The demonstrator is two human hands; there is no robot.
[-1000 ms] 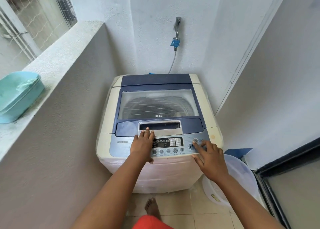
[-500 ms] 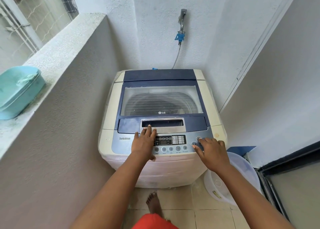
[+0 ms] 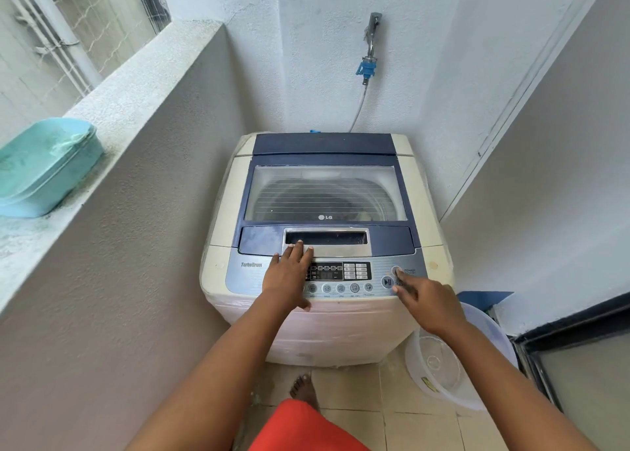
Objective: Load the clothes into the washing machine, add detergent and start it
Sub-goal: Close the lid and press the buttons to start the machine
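At the frame's centre, left hand (image 3: 289, 276) lies flat, fingers straight, on the washing machine (image 3: 327, 232); right hand (image 3: 428, 302) points its index finger at the power button (image 3: 396, 270).

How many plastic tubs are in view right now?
2: a teal tub on the ledge at left, and a clear tub on the floor right of the washing machine.

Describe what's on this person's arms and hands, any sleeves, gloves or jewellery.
Both forearms are bare, with no sleeve in view. The left hand and right hand wear no gloves, and no rings, watch or bracelets show. The only clothing in view is an orange-red garment at the bottom edge.
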